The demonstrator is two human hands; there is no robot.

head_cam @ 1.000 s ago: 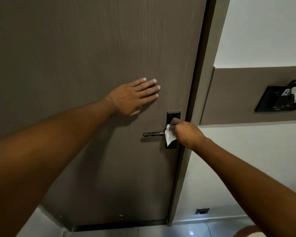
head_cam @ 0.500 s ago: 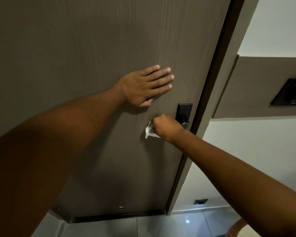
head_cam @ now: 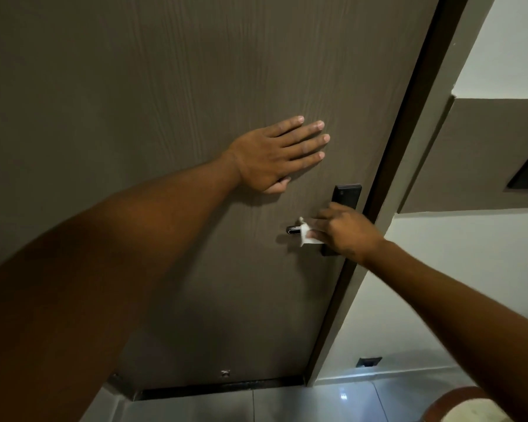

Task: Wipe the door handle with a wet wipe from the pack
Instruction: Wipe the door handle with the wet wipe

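Back along the lever from its tip, the right hand (head_cam: pixel 345 231) pinches the wet wipe (head_cam: pixel 308 236) around the door handle (head_cam: pixel 294 229) (tip exposed); left hand (head_cam: pixel 275 156) flat, holding nothing, bracing the door (head_cam: pixel 165 86). Wiping underway.

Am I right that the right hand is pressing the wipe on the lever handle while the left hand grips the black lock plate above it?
Not quite. In the head view the left hand is not on the black lock plate; it lies flat, fingers spread, on the door up and to the left of the plate. The rest holds: the right hand presses the white wipe on the lever handle.
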